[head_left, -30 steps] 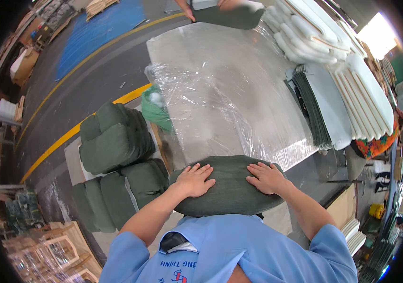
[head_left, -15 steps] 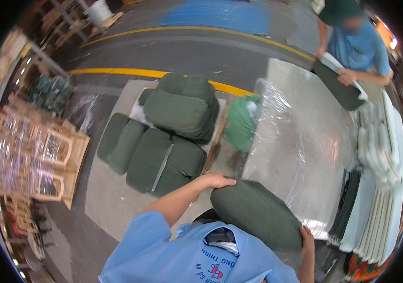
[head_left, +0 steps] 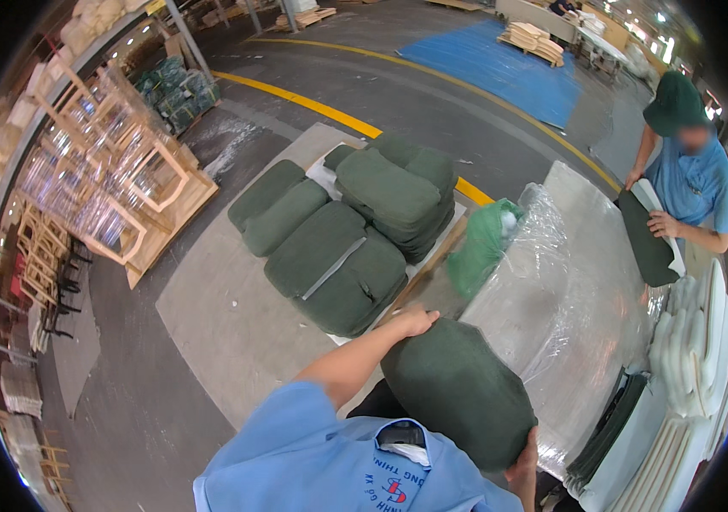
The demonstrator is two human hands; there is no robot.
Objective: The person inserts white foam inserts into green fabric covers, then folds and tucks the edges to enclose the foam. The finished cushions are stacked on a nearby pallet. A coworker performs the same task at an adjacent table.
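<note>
A dark green fabric-covered cushion (head_left: pixel 459 394) is held in front of my body, its broad face showing. My left hand (head_left: pixel 416 321) grips its upper left corner, fingers closed on the edge. At the lower right edge, my right hand (head_left: pixel 522 456) is wrapped round the cushion, part of its fingers hidden behind it. Ahead and to the left, piled green cushions (head_left: pixel 398 192) stand beside a lower stack (head_left: pixel 336 269) with a grey strip across its top. Two more green cushions (head_left: pixel 278 205) lie left of these.
A plastic-covered table (head_left: pixel 551 282) stands to my right, with a green bag (head_left: pixel 483 243) beside it. White cushion pads (head_left: pixel 688 333) are stacked at the far right. Across the table, a co-worker (head_left: pixel 692 171) handles a green-and-white piece. Wrapped wooden frames (head_left: pixel 116 171) sit on a pallet at left.
The cushion has turned so more of its broad face shows, still between both my hands. My view has shifted, and the piles appear farther right. The co-worker still holds the green-and-white piece.
</note>
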